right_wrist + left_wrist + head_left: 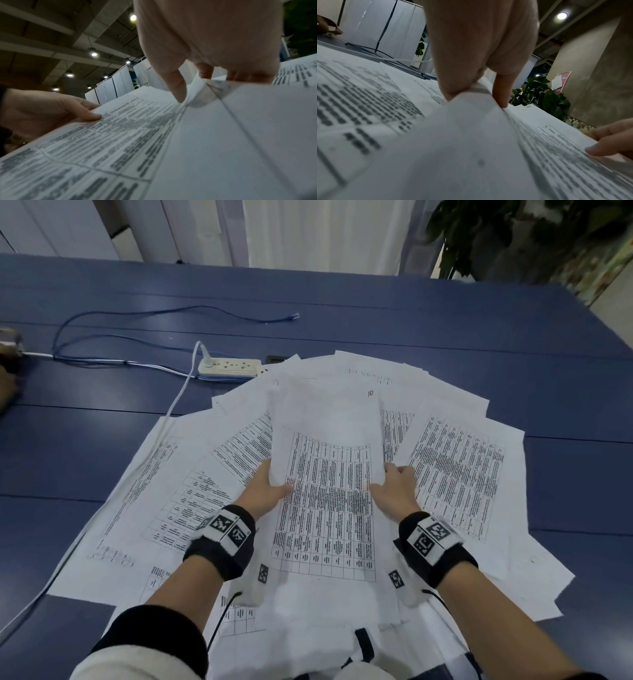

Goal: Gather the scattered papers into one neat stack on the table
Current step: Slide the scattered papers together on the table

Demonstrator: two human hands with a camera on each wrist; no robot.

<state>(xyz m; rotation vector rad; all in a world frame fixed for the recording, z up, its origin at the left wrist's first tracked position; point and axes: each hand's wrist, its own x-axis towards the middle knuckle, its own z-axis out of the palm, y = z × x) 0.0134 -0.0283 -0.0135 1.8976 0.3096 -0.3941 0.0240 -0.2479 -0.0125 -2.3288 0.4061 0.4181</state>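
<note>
At frame centre, the left hand point(265, 491) and right hand point(397, 491) pinch opposite long edges of a white printed-table paper bundle point(327, 474), its long axis running away toward the frame's top, above loose white sheets point(459, 474) fanned on the blue table point(308, 313).

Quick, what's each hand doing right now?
Left hand: holds the paper bundle's left edge.
Right hand: holds its right edge.

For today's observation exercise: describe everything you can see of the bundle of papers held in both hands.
The bundle is several white sheets, the top one printed with a dense black-ruled table and a handwritten "10" near its far end. It is lifted and bowed, above the scattered sheets on the blue table. The left hand pinches its left edge and the right hand its right edge, thumbs on top. The edges are not yet squared.
</note>
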